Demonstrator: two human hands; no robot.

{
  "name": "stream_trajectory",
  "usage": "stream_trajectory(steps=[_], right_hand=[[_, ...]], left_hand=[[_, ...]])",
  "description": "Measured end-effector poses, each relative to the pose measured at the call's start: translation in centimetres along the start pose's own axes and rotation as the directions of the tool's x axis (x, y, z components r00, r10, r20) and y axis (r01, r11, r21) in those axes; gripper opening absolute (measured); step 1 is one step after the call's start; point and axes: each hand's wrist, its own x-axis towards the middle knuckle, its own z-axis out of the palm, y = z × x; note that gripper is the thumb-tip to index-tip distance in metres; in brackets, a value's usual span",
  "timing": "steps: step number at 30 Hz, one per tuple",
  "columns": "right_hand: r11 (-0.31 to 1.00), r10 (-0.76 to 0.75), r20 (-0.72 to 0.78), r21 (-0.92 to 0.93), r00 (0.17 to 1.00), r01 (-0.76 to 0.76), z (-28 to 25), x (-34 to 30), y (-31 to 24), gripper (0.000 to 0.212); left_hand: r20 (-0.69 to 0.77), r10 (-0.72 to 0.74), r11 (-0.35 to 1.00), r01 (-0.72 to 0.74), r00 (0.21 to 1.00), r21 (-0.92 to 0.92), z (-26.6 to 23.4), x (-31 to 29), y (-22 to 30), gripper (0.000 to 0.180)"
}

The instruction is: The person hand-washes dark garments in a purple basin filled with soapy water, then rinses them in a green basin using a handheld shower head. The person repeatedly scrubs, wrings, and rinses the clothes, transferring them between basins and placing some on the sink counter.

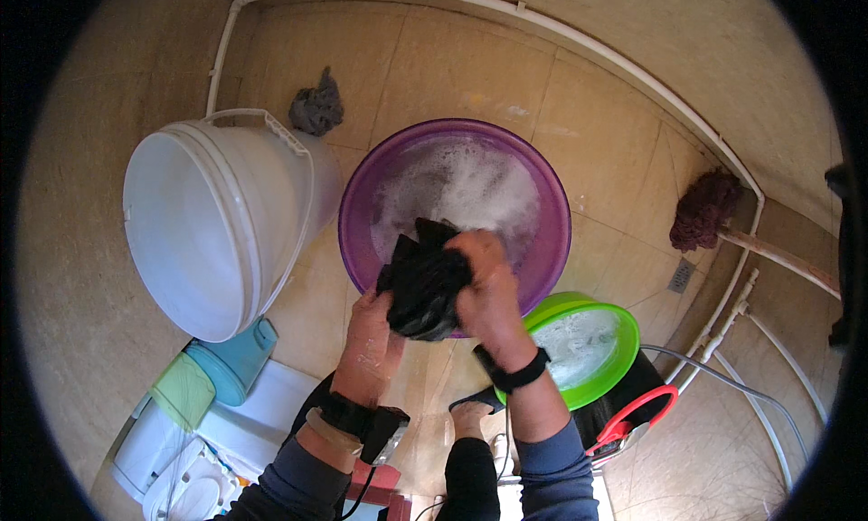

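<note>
At the lower edge, both forearms in dark blue sleeves rise toward the centre; a knee in dark cloth and a bare foot (468, 419) on a dark sandal sit between them on the tan tiled floor (452, 69). The left hand (372, 329) comes up from 7 o'clock, its grip closed on the underside of a wet black wadded cloth (423, 281). The right hand (484, 290), with a black band at the wrist, clamps its grip over the cloth's top and right side. The cloth hangs above the near rim of a round purple plastic basin (551, 250) full of soapy foam, so little room is left between cloth and rim.

At 4 o'clock, just beside the basin's edge, a lime-green plastic basin (624, 340) of cloudy water rests on a black bucket with a red handle (633, 411). At 9 o'clock a large white plastic bucket (226, 222) lies tilted, its rim near the purple basin; a strip of bare floor runs between them. Below it stands a small teal tub (237, 363).

Farther off, a grey rag (316, 109) lies at 11 o'clock and a maroon mop head (705, 209) at 2 o'clock, against white pipes (588, 42) along the wall edge.
</note>
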Motion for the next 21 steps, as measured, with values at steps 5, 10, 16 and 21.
stream_trajectory(steps=[5,10,16,21], right_hand=[[0.944,0.124,-0.011,-0.308,0.992,-0.122,-2.5,0.8,3.9,0.084],[0.769,0.158,0.03,-0.63,0.987,-0.104,-0.8,0.0,4.4,0.107],[0.617,0.194,0.254,-0.782,0.948,0.083,5.7,0.5,11.0,0.09],[0.676,0.588,0.345,-0.706,0.731,-0.21,9.6,2.9,18.3,0.044]], left_hand=[[0.0,0.032,0.999,-0.032,1.0,-0.021,0.2,0.0,-0.1,0.049],[-0.165,0.027,0.999,-0.031,0.986,-0.023,0.7,-0.4,0.2,0.07],[-0.221,0.034,0.999,-0.039,0.975,-0.015,0.3,-0.6,0.3,0.089],[-0.213,0.007,1.0,-0.011,0.977,-0.017,-0.7,-0.7,0.5,0.088]])
